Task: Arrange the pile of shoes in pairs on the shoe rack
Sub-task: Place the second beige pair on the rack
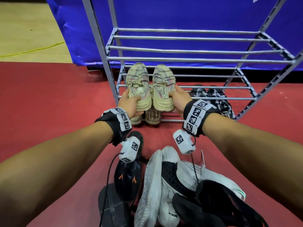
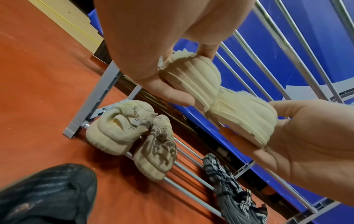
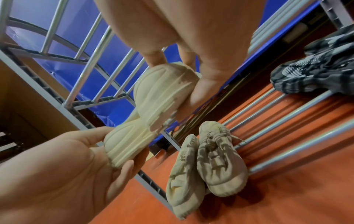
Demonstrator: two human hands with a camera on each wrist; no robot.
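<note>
Two hands hold a pair of beige knit sneakers with grey plaid stripes side by side, heels toward the person, toes pointing into the grey metal-tube shoe rack [image 1: 193, 50]. The left hand [image 1: 131, 103] wraps the heel of the left beige sneaker [image 1: 138, 86], thumb on the upper and fingers curled under the ribbed cream sole; its grip is pinching that heel. The right hand [image 1: 180, 99] takes the right beige sneaker [image 1: 162, 86] the same way, its grip pinching the heel from the outer side. The two soles touch at the heels, as the left wrist view shows [image 2: 216, 97]. The pair hangs above the front rail of the lowest tier, not resting on any bar.

On the lowest tier, directly beneath the held pair, lies a second pair of pale beige sneakers [image 2: 132, 139], set together at the left end with the heels overhanging the front rail. To the right on the same tier lies a pair of black sneakers with white patterning [image 1: 213, 99], well apart from the beige pair. The tier above carries only bare bars.

On the red floor [image 1: 49, 99] nearer the person lies the remaining pile: a black shoe with orange chevrons [image 1: 127, 174], a white knit sneaker with a grey speckled sole [image 1: 164, 177], and black shoes [image 1: 218, 203] lying across it. A blue padded wall [image 1: 180, 13] stands behind the rack
</note>
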